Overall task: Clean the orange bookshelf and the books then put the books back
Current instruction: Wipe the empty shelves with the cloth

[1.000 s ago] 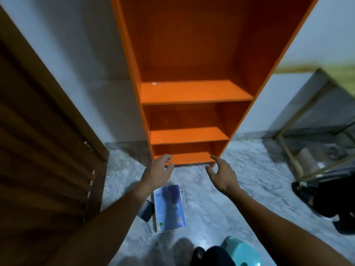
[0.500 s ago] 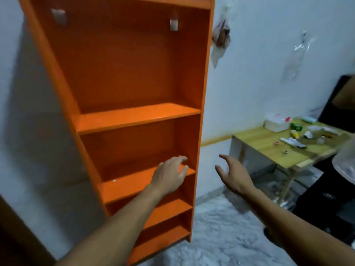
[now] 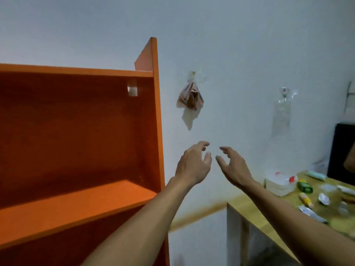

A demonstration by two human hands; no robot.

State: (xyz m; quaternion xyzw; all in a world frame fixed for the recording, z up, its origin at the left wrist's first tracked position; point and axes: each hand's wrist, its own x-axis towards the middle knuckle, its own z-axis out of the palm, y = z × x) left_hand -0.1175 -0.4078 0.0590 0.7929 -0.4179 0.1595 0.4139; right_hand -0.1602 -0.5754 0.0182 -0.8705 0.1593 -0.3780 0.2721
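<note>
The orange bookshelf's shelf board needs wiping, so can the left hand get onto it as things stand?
Probably yes. The left hand is empty and hovers just right of the orange bookshelf; the shelf board is bare, with nothing visible between.

A pinkish bag (image 3: 190,97) is being hung on the white wall (image 3: 240,45), with a clear bag (image 3: 282,114) hung further right. A wooden table (image 3: 255,214) is being occupied by a white box (image 3: 279,184), a green packet (image 3: 304,187), a yellow tube (image 3: 306,200) and wrappers (image 3: 312,214).
</note>
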